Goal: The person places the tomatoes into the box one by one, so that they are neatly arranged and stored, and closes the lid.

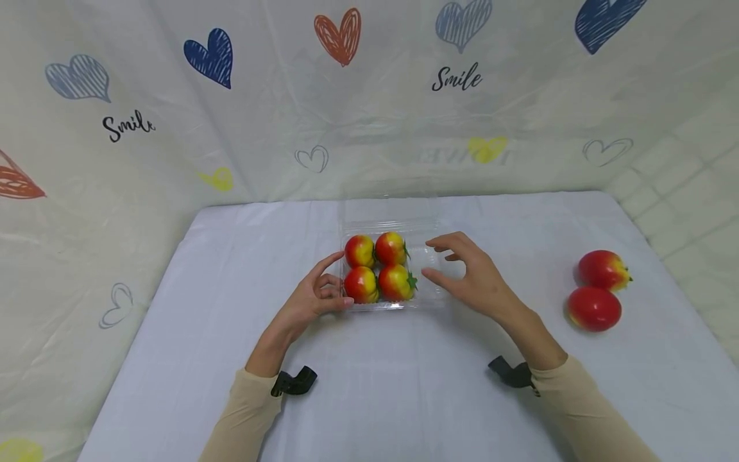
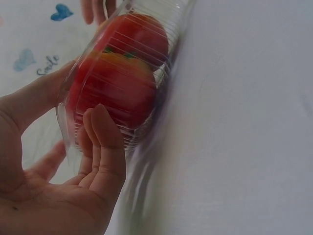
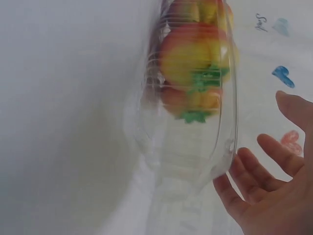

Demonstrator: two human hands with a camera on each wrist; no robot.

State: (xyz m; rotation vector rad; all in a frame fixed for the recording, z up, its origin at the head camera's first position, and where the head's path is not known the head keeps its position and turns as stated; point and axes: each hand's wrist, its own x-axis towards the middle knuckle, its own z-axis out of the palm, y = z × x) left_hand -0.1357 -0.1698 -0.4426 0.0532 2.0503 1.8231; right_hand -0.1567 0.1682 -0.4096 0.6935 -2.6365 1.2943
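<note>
Beige sleeves (image 1: 239,414) reach over the white-covered table (image 1: 381,398). The left hand (image 1: 306,298) has its grip curled round the left end of a clear plastic container (image 1: 394,306); the right hand's (image 1: 476,279) grip, fingers parted, holds nothing just beside its right end. Four red-and-yellow fruits (image 1: 396,282) sit inside, two by two; two redder fruits (image 1: 594,309) lie well to the right. Behind hangs a heart-printed sheet (image 1: 392,102).

A pale sheet (image 1: 392,102) hangs behind the desk and along its left side, printed with blue hearts (image 1: 209,59), orange-red hearts (image 1: 338,37), yellow hearts (image 1: 487,149) and the word "Smile" (image 1: 457,77). At the right, faint tile-like lines (image 1: 687,176) show. The cloth-covered desk (image 1: 398,398) looks bluish white in soft light.
</note>
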